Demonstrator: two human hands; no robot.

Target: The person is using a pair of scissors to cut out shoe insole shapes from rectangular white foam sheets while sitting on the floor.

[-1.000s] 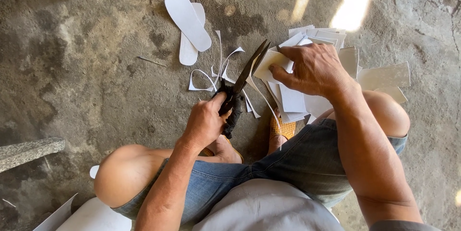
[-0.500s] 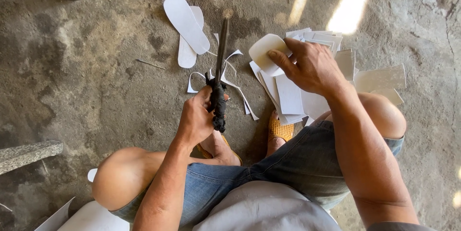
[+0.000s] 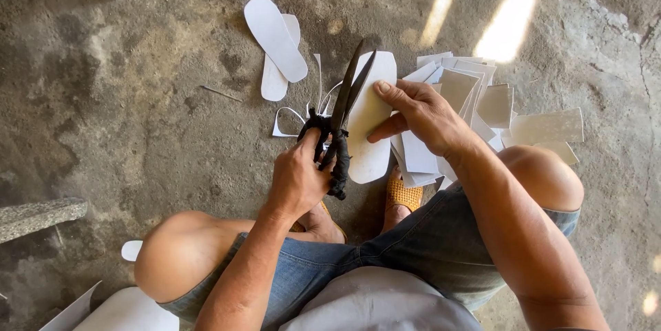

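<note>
My left hand [image 3: 299, 176] grips the black wrapped handles of a pair of large dark scissors [image 3: 341, 121], whose blades point up and stand slightly apart. My right hand [image 3: 420, 114] holds a white sole-shaped cutout [image 3: 368, 135] flat beside the blades, thumb and fingers on its right edge. The blades lie along the cutout's left edge. I sit low with my knees apart, in blue denim shorts.
Two finished white sole cutouts [image 3: 275, 42] lie crossed on the concrete floor ahead. Thin white offcut strips [image 3: 289, 121] curl beside the scissors. A fanned pile of white rectangular sheets [image 3: 482, 97] lies at the right. Stone blocks [image 3: 41, 217] sit at the left. An orange sandal [image 3: 403, 197] shows below.
The scissors have swung upright and now sit against the cutout. My right hand has turned the white piece so its full sole shape faces up.
</note>
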